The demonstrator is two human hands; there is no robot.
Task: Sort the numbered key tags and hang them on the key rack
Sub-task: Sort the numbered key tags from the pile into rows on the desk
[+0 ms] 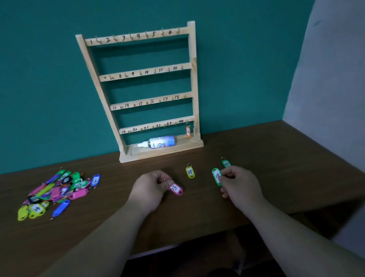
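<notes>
A: Hands?
B: Both curled; left hand (152,189) pinches the ring end of pink tag 13 (176,189), which lies on the table (286,152) just right of its fingers; right hand (238,184) pinches green tag 18 (217,176) at its left edge.
A: Other tags?
B: Yellow tag 15 (190,172) flat between the hands, untouched; green tag 19 (226,163) just behind the right hand; pile of tags (58,192) far left; orange tag (188,131) hanging at the key rack's (148,93) bottom-right hook, beside a bottle (160,142).

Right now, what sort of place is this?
Probably a plain indoor desk corner set up for sorting: a wooden desk against a teal wall, a numbered rack standing on it, a loose tag pile.
</notes>
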